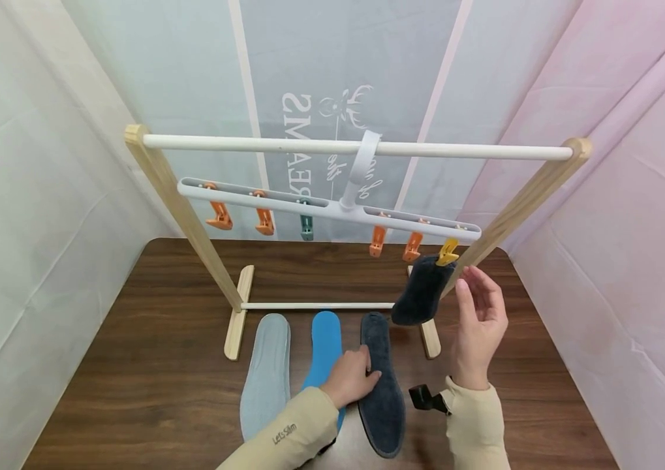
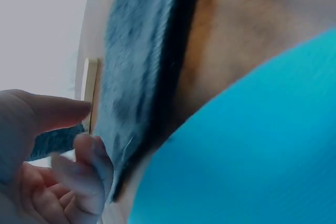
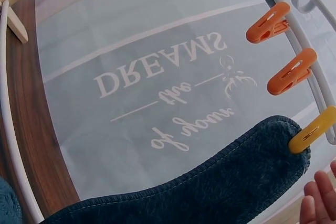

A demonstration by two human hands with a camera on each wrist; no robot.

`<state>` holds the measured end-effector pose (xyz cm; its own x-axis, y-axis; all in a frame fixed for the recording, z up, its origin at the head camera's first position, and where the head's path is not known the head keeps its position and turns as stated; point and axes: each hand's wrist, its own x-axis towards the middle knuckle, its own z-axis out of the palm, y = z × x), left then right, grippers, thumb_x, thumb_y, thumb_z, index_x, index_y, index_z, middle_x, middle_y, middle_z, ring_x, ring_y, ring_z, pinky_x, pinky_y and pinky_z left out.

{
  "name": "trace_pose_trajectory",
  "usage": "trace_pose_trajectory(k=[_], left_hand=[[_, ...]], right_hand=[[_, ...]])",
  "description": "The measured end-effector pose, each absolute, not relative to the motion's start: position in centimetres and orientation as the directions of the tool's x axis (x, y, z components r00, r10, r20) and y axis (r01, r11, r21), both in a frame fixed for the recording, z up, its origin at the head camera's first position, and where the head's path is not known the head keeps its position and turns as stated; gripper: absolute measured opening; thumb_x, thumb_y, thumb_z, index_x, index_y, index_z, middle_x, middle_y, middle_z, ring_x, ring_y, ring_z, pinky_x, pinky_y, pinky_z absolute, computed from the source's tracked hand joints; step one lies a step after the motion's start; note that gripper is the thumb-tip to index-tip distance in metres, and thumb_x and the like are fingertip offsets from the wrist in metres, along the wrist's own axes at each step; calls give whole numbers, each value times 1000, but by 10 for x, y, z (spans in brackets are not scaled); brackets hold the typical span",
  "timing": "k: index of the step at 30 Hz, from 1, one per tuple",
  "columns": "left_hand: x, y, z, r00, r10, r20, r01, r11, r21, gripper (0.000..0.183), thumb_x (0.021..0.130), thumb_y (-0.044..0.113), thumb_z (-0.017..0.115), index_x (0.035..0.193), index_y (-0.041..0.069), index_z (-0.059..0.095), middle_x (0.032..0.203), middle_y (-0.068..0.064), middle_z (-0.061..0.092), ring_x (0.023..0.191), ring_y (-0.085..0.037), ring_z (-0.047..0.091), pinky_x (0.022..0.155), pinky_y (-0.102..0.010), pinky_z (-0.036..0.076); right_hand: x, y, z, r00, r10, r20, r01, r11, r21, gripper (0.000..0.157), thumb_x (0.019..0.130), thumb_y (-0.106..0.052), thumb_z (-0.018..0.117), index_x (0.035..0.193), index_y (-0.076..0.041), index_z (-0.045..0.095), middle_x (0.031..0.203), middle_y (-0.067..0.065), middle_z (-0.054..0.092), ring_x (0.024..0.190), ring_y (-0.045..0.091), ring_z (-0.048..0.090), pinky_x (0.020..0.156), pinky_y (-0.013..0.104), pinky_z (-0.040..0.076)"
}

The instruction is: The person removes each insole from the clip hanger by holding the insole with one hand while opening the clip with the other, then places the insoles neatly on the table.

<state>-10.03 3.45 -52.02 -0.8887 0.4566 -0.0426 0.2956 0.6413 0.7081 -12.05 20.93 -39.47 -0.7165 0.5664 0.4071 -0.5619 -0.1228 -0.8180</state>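
A dark fuzzy insole (image 1: 421,290) hangs from the yellow clip (image 1: 448,251) at the right end of a grey clip hanger (image 1: 314,207). My right hand (image 1: 481,320) is beside it, thumb and fingers loosely bent and holding nothing. On the table a second dark insole (image 1: 384,391) lies lengthwise. My left hand (image 1: 351,377) is at its left edge; in the left wrist view thumb and fingers stand apart with no insole between them. A blue insole (image 1: 326,346) lies partly hidden under the left arm, and a light grey insole (image 1: 265,372) lies farther left.
The hanger hooks over the white top bar (image 1: 285,144) of a wooden rack, tilted down to the right. Several orange clips (image 1: 377,241) and a green clip (image 1: 306,227) dangle from it. The rack's wooden feet (image 1: 239,313) stand on the brown table (image 1: 132,365); cloth curtains surround it.
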Motion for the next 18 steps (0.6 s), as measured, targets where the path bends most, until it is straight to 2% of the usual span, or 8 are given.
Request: trace_pose_trajectory(k=[5,9,14,18], left_hand=[[-120,40,-517,-909,416,-2,282,619,733,19,92,21,65,96,7,53,76,-2,53,61,-10,50,52,-23,40],[-132,45,-512,-920,392,3,261,606,751,31,92,25,65,112,4,52,98,-9,59,83,-20,61,64,-29,47],[-144,52,-507,-913,408,-32,223,562,796,53,92,30,66,132,2,45,124,-17,54,109,-28,57,86,-39,50],[-152,56,-501,-902,431,-11,236,515,824,58,93,29,64,140,4,40,137,-17,46,122,-31,51,98,-44,46]], right_hand=[[-122,211,-394,-761,504,409,-507,-69,-859,39,89,1,63,127,7,55,125,13,59,118,23,53,100,25,42],[-124,212,-393,-784,468,408,-481,-43,-875,42,91,-1,62,131,5,53,129,12,57,122,23,51,104,27,40],[-125,213,-394,-787,459,412,-482,-41,-875,41,91,-2,62,131,4,53,129,12,57,123,23,51,104,25,41],[-125,214,-394,-799,449,400,-465,-41,-884,41,92,-2,61,132,4,52,130,13,57,124,23,51,102,21,42]])
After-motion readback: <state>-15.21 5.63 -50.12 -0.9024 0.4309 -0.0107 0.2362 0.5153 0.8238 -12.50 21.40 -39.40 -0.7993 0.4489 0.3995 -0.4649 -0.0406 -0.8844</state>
